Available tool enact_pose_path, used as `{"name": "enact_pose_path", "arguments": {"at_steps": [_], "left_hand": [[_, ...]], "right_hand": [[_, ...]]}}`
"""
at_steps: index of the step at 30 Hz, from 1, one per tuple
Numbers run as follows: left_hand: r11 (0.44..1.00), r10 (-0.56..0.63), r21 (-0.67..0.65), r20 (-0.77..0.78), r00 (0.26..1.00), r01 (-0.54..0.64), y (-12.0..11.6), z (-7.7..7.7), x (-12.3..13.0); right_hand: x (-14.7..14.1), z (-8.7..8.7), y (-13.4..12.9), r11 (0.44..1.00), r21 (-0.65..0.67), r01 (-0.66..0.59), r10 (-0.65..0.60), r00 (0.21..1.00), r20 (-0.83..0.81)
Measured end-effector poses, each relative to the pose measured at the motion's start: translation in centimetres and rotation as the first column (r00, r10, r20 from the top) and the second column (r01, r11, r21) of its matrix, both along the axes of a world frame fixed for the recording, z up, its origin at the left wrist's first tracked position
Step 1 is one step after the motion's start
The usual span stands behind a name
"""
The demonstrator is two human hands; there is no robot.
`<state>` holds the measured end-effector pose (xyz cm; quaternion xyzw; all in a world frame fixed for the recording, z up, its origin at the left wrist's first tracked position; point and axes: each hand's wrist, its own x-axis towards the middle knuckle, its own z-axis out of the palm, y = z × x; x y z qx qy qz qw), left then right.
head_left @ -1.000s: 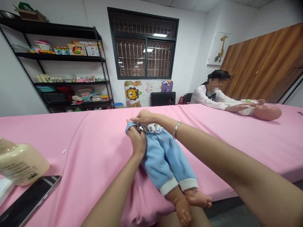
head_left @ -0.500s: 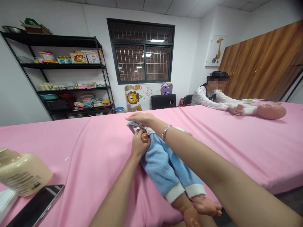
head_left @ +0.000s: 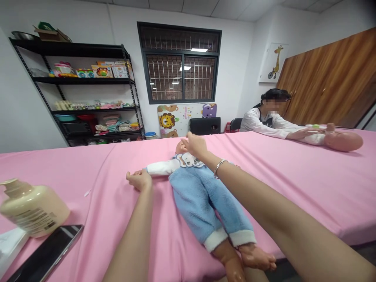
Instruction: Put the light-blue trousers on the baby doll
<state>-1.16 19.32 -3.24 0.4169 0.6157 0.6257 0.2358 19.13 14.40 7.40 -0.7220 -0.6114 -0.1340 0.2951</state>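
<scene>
On pink table [head_left: 308, 184], two hands [head_left: 140, 180] [head_left: 195, 145] hold one doll [head_left: 202, 196].

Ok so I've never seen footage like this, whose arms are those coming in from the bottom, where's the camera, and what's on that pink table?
The camera sits on a person's head and looks forward and down, so the two bare arms entering from below are that person's own. There is only this one view.

The left hand grips the end of a doll's white sleeve, holding that arm out sideways. The right hand, with a bracelet on its wrist, rests by the doll's head.

The doll lies on its back on the pink table, in blue trousers, bare feet toward the camera. Near the left edge are a cream pump bottle and a dark phone. Another person works on a second doll at the far right.
</scene>
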Motion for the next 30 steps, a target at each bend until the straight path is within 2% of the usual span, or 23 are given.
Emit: {"name": "enact_pose_path", "arguments": {"at_steps": [3, 5, 7, 9, 11, 12, 14, 16, 17, 20, 22, 24, 26, 28, 29, 30], "left_hand": [[0.985, 0.150, -0.098, 0.073, 0.986, -0.142, -0.8, 0.6, 0.1], [0.982, 0.188, 0.004, 0.030, 0.982, -0.188, -1.5, 1.2, 0.2], [0.974, 0.160, 0.173, -0.069, 0.985, -0.146, -2.1, 1.7, 0.6], [0.964, 0.019, 0.264, -0.185, 0.982, 0.032, -2.7, 1.8, 1.3], [0.941, -0.188, 0.223, -0.278, 0.942, 0.254, -3.2, 1.6, 2.3], [0.918, -0.286, 0.170, -0.340, 0.896, 0.358, -3.4, 1.4, 2.9], [0.836, -0.467, 0.047, -0.463, 0.754, 0.547, -3.8, 1.0, 4.0], [0.756, -0.578, -0.022, -0.491, 0.652, 0.654, -4.0, 0.7, 4.5], [0.750, -0.589, -0.017, -0.470, 0.657, 0.661, -4.0, 0.7, 4.5], [0.842, -0.471, 0.036, -0.437, 0.766, 0.538, -3.7, 0.8, 3.8], [0.871, -0.408, 0.028, -0.513, 0.755, 0.490, -3.6, 1.1, 3.4], [0.867, -0.380, 0.057, -0.567, 0.731, 0.494, -3.9, 1.6, 3.7], [0.855, -0.339, 0.154, -0.558, 0.758, 0.496, -4.9, 2.5, 4.9], [0.810, -0.345, 0.239, -0.545, 0.764, 0.536, -6.4, 3.7, 7.0], [0.765, -0.385, 0.245, -0.567, 0.728, 0.596, -7.3, 4.4, 8.3], [0.701, -0.440, 0.220, -0.615, 0.654, 0.679, -8.2, 5.1, 9.6]], "right_hand": [[2.4, 1.0, -1.2, 0.987, 0.118, 0.110, -0.128, 0.981, 0.149], [4.4, 0.6, -2.0, 0.979, 0.130, 0.157, -0.177, 0.972, 0.155], [6.4, -0.7, -2.8, 0.974, 0.104, 0.202, -0.214, 0.968, 0.128], [8.2, -2.8, -3.5, 0.970, 0.040, 0.239, -0.241, 0.968, 0.064], [9.5, -5.5, -4.1, 0.969, -0.078, 0.233, -0.237, 0.971, -0.042], [9.9, -6.8, -4.3, 0.967, -0.152, 0.206, -0.223, 0.970, -0.099], [10.3, -9.3, -4.5, 0.964, -0.237, 0.121, -0.170, 0.965, -0.200], [10.2, -11.4, -4.6, 0.977, -0.212, 0.018, -0.085, 0.946, -0.313], [10.0, -12.1, -4.6, 0.986, -0.164, -0.033, -0.033, 0.923, -0.384], [9.5, -13.5, -4.6, 0.982, 0.012, -0.190, 0.159, 0.779, -0.606], [9.4, -13.9, -4.7, 0.961, 0.090, -0.261, 0.250, 0.687, -0.682], [9.5, -14.0, -4.7, 0.946, 0.117, -0.301, 0.289, 0.625, -0.725], [9.7, -14.0, -4.6, 0.947, 0.126, -0.296, 0.286, 0.593, -0.753], [9.8, -13.9, -4.6, 0.960, 0.121, -0.252, 0.257, 0.625, -0.738], [9.8, -13.8, -4.6, 0.971, 0.107, -0.216, 0.227, 0.670, -0.707], [9.9, -13.7, -4.6, 0.982, 0.089, -0.168, 0.184, 0.719, -0.671]]}}
